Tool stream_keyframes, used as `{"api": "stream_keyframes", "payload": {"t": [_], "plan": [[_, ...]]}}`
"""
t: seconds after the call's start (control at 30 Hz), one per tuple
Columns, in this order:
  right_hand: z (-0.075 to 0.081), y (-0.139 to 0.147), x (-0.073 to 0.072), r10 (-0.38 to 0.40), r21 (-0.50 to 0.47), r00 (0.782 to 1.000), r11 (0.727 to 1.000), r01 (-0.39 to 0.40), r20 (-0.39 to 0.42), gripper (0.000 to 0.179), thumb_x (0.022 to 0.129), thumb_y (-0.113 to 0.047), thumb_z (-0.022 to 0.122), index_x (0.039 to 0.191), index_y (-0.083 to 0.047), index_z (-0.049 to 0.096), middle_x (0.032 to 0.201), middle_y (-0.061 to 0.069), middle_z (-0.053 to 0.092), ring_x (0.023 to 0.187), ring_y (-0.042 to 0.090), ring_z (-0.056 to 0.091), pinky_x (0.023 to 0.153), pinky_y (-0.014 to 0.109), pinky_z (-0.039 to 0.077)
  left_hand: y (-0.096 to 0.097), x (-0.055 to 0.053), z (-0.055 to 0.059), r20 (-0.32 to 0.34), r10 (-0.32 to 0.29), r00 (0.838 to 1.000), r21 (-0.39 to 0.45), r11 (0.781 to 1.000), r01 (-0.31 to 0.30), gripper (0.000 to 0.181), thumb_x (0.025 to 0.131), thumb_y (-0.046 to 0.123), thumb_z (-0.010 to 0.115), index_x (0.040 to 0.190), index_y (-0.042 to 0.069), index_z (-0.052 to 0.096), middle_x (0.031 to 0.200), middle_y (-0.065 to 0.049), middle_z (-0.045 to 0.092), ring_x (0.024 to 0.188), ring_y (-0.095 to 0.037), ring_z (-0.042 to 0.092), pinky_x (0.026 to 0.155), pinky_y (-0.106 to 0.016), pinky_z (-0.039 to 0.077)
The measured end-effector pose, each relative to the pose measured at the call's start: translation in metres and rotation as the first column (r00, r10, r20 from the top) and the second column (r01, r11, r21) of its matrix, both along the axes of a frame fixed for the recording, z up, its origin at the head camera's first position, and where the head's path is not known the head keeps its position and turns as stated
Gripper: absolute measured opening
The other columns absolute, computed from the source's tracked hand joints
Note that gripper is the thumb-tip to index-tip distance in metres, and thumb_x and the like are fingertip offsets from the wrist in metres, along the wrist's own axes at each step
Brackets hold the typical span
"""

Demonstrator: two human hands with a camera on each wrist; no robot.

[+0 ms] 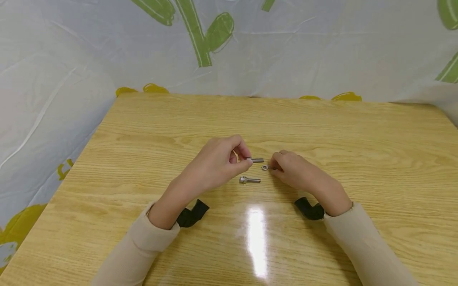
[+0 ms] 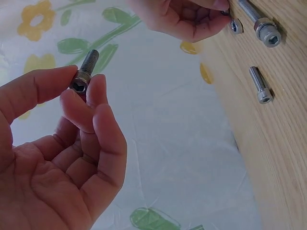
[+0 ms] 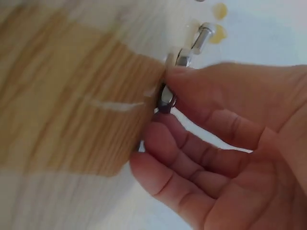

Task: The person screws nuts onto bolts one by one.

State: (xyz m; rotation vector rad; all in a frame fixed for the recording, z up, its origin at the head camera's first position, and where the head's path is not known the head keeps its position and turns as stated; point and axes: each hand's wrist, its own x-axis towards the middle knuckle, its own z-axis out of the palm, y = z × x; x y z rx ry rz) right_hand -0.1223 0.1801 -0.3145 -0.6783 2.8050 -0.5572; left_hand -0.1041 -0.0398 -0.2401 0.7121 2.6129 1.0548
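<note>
In the head view my left hand (image 1: pixel 220 163) pinches a metal bolt (image 1: pixel 257 160) between thumb and fingertips, above the table. The left wrist view shows its hex-socket head toward the palm and its threaded shank pointing away. My right hand (image 1: pixel 295 171) is low at the table, thumb and fingers around a small hex nut (image 3: pixel 166 99). Another nut (image 1: pixel 264 167) lies just beside those fingertips. Nearer me lies a bolt with a nut on its shank (image 1: pixel 249 180). A shorter socket-head bolt (image 2: pixel 260 86) lies on the table in the left wrist view; my left hand may hide it in the head view.
The wood-grain table (image 1: pixel 200 119) reaches back to a pale cloth (image 1: pixel 286 51) printed with green leaves and yellow flowers. A black piece (image 1: pixel 193 214) sits at my left cuff, another (image 1: pixel 309 209) at my right cuff. A bright reflection lies on the tabletop.
</note>
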Motion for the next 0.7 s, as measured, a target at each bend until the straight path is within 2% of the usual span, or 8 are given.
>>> {"api": "stream_keyframes", "payload": {"t": [0.17, 0.27, 0.47, 0.6, 0.7], "plan": [[0.001, 0.002, -0.001, -0.052, -0.006, 0.995, 0.999, 0.052, 0.083, 0.012, 0.086, -0.003, 0.055, 0.095, 0.003, 0.061, 0.087, 0.011, 0.059, 0.075, 0.019, 0.052, 0.067, 0.032, 0.047, -0.001, 0.0, -0.001, 0.023, 0.012, 1.0, 0.023, 1.0, -0.012, 0.007, 0.09, 0.021, 0.06, 0.093, 0.014, 0.061, 0.081, 0.003, 0.062, 0.071, -0.012, 0.053, 0.059, -0.023, 0.043], [0.002, 0.005, -0.001, -0.087, -0.023, 0.991, 0.996, 0.09, 0.104, 0.016, 0.087, -0.003, 0.053, 0.099, 0.003, 0.061, 0.091, 0.012, 0.061, 0.078, 0.021, 0.053, 0.07, 0.033, 0.047, -0.001, -0.002, -0.002, 0.041, 0.021, 0.999, 0.051, 0.998, -0.023, 0.008, 0.091, 0.021, 0.06, 0.094, 0.014, 0.06, 0.084, 0.002, 0.062, 0.073, -0.012, 0.054, 0.059, -0.024, 0.044], [0.012, 0.012, 0.0, -0.139, -0.123, 0.989, 0.982, 0.143, 0.042, 0.015, 0.089, -0.006, 0.054, 0.1, 0.003, 0.061, 0.091, 0.013, 0.06, 0.081, 0.021, 0.054, 0.072, 0.034, 0.047, -0.002, -0.006, -0.006, 0.06, 0.049, 0.997, 0.14, 0.989, -0.057, 0.009, 0.091, 0.021, 0.061, 0.095, 0.014, 0.061, 0.085, 0.002, 0.063, 0.072, -0.014, 0.054, 0.057, -0.024, 0.043], [0.028, 0.015, 0.008, -0.16, -0.265, 0.987, 0.953, 0.147, -0.027, 0.015, 0.09, -0.01, 0.058, 0.101, -0.001, 0.063, 0.092, 0.009, 0.064, 0.08, 0.016, 0.057, 0.071, 0.025, 0.048, -0.001, -0.007, -0.006, 0.038, 0.048, 0.998, 0.196, 0.979, -0.055, 0.01, 0.091, 0.022, 0.061, 0.097, 0.013, 0.061, 0.086, 0.003, 0.065, 0.07, -0.013, 0.054, 0.056, -0.025, 0.043], [0.041, 0.014, 0.018, -0.15, -0.412, 0.986, 0.904, 0.11, -0.067, 0.014, 0.09, -0.011, 0.061, 0.101, -0.003, 0.063, 0.092, 0.007, 0.065, 0.079, 0.011, 0.06, 0.071, 0.016, 0.049, -0.001, -0.005, -0.004, 0.022, 0.049, 0.999, 0.228, 0.972, -0.053, 0.011, 0.091, 0.022, 0.061, 0.098, 0.013, 0.061, 0.086, 0.004, 0.066, 0.069, -0.013, 0.055, 0.057, -0.025, 0.043]]}}
